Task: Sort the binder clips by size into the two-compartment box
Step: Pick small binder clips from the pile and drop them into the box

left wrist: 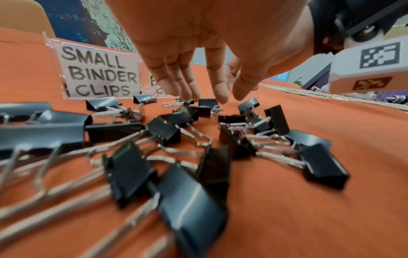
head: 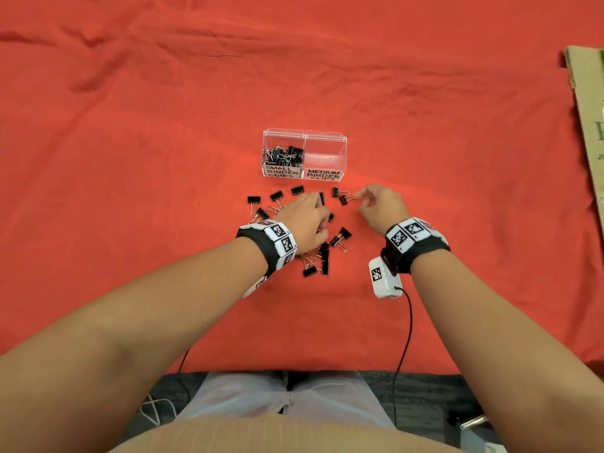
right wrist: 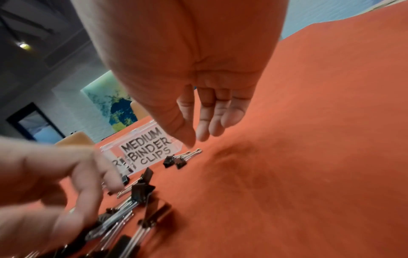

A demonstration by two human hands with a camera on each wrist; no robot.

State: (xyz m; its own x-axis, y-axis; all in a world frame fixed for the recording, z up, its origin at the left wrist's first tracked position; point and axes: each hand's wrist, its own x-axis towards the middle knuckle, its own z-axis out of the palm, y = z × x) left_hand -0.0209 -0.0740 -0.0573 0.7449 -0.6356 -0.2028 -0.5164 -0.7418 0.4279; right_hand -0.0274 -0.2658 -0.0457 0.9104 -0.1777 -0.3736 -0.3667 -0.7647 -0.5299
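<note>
A clear two-compartment box (head: pixel 340 138) stands on the red cloth. Its left half, labelled SMALL BINDER CLIPS (left wrist: pixel 99 73), holds several small black clips (head: pixel 286 155). The right half, labelled MEDIUM BINDER CLIPS (right wrist: pixel 146 148), shows no clips. A loose pile of black binder clips (head: pixel 322 256) of both sizes lies in front of the box. My left hand (head: pixel 322 210) hovers over the pile with straight fingers (left wrist: pixel 187 87) pointing down, holding nothing. My right hand (head: pixel 358 196) hangs open, its thumb tip (right wrist: pixel 189 144) just above the wire handles of two small clips (right wrist: pixel 175 161).
A flat cardboard sheet (head: pixel 585 109) lies at the right edge. A black cable (head: pixel 403 338) runs from my right wrist camera over the table's front edge. Wrinkled red cloth (head: pixel 163 93) stretches behind and beside the box.
</note>
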